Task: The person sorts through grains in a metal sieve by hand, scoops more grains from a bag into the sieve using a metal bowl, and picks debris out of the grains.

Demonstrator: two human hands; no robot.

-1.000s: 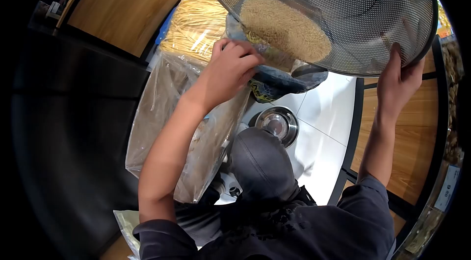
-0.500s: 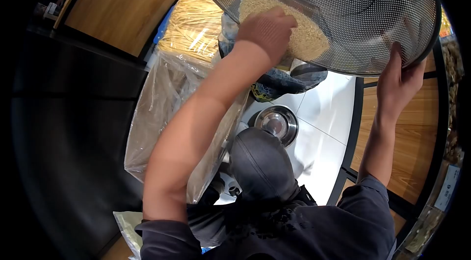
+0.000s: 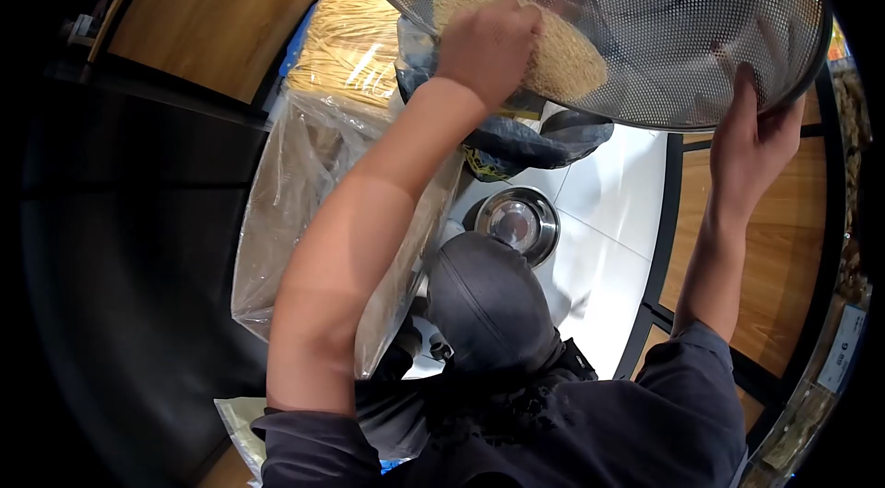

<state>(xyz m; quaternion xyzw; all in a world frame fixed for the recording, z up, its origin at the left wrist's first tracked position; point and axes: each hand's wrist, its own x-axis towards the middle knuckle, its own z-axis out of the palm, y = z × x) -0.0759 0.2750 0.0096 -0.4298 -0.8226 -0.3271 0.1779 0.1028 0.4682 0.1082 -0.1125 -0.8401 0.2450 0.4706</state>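
Note:
A large round wire-mesh sieve (image 3: 673,27) is tilted at the top of the head view, with a heap of pale tan grain-like bits (image 3: 567,59) along its lower side. My right hand (image 3: 756,147) grips the near right rim, thumb against the mesh. Over the near left rim, my left hand (image 3: 489,46) lies against the heap with its fingers curled in. Whatever those fingers hold is hidden. Beneath the sieve stands an open dark plastic bag (image 3: 525,149), partly covered by it.
A steel bowl (image 3: 539,230) sits on the white tile floor (image 3: 604,253). On the left are a bundle of yellow sticks (image 3: 346,41) in clear wrap and a plastic-lined box (image 3: 300,175). Wooden cabinet panels (image 3: 774,239) flank the right side.
My left hand has shifted slightly up and left, together with the sieve and heap in view. The right hand keeps its hold on the rim.

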